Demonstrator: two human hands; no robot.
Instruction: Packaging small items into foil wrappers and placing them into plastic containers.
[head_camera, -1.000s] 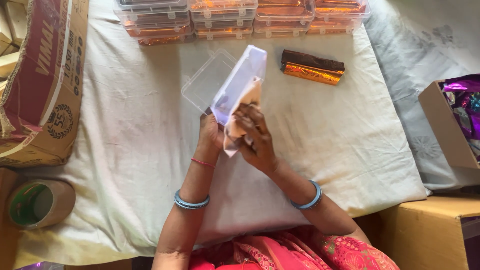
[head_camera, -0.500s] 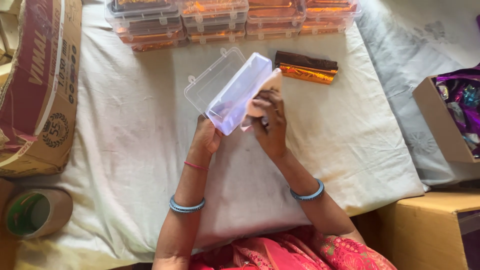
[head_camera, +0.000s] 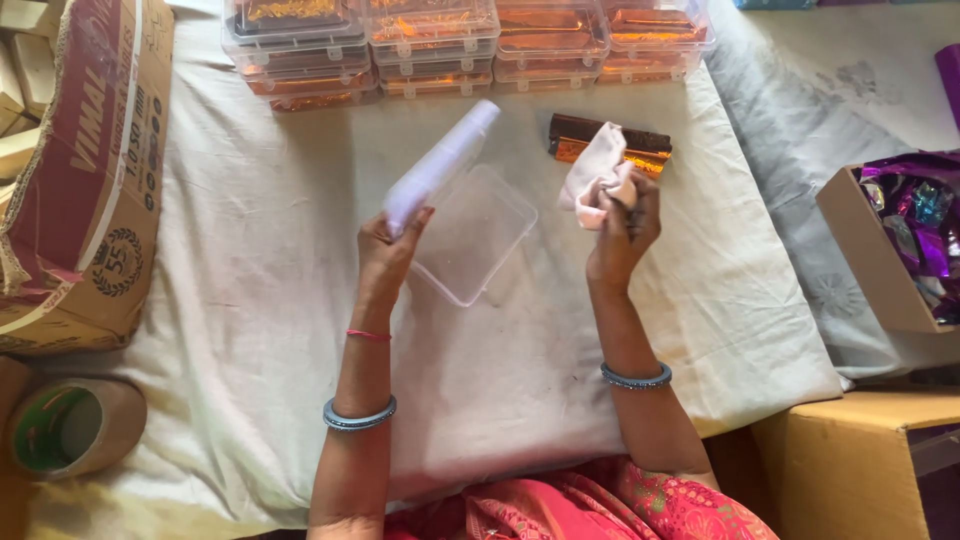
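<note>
My left hand (head_camera: 388, 250) holds an open clear plastic box (head_camera: 455, 200) by its lower edge; one half stands up on edge, the other half hangs flat over the white cloth-covered surface (head_camera: 250, 280). My right hand (head_camera: 620, 230) is shut on a pale pink cloth (head_camera: 597, 180), lifted to the right of the box and apart from it. Just beyond the cloth lies a brown and orange foil-wrapped bar (head_camera: 640, 148).
Stacks of clear boxes with orange contents (head_camera: 470, 40) line the far edge. A large cardboard carton (head_camera: 85, 170) sits at left, a tape roll (head_camera: 70, 425) below it. A small box of purple wrappers (head_camera: 915, 230) and a brown carton (head_camera: 870, 460) are at right.
My right hand has pulled the cloth out of the box and moved right. My left hand has turned the box so one half stands on edge and the other faces down.
</note>
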